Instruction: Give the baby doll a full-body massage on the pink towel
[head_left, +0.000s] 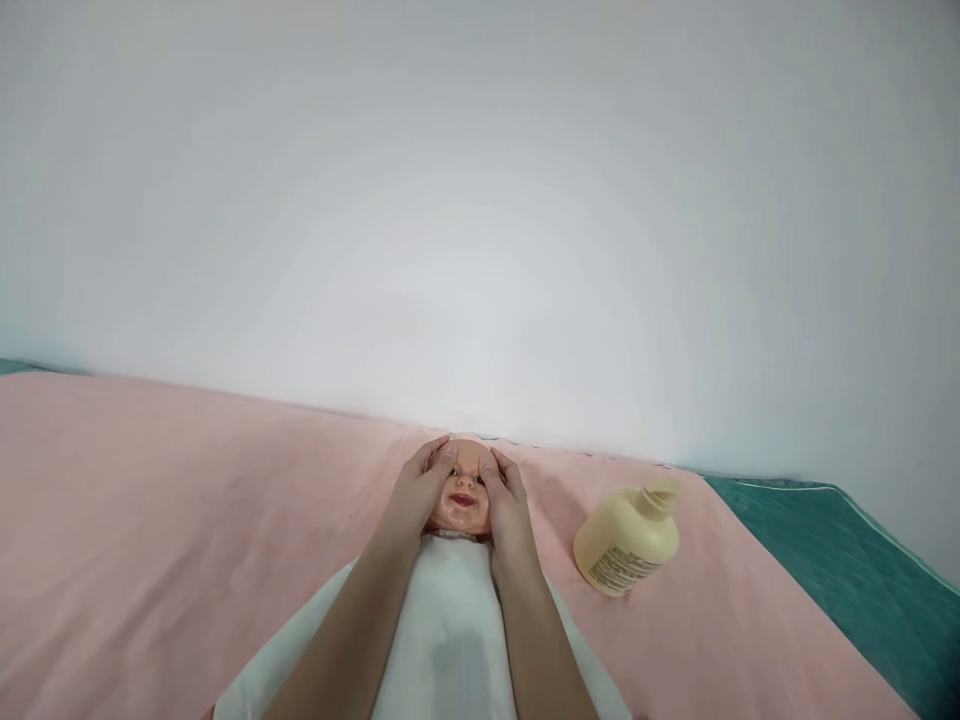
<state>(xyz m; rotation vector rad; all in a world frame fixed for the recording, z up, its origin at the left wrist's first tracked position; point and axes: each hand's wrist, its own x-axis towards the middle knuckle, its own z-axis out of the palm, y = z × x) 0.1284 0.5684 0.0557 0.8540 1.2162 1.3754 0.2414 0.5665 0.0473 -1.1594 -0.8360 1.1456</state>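
A baby doll (463, 488) lies face up with its head away from me, wearing a white garment (450, 580) spread wide below its neck. Around one side of the head curls my left hand (420, 492), its thumb pressed by the brow. My right hand (507, 495) cups the opposite side in the same way, thumb beside the other eye. Both hands are closed on the head, with the fingertips partly hidden behind it. My forearms lie over the garment.
To the right of the doll, a pale yellow pump bottle (624, 545) with printed text stands on the pink cloth (225, 500). Green fabric (840, 560) shows at the right edge. A white wall (480, 220) rises just beyond the doll's head.
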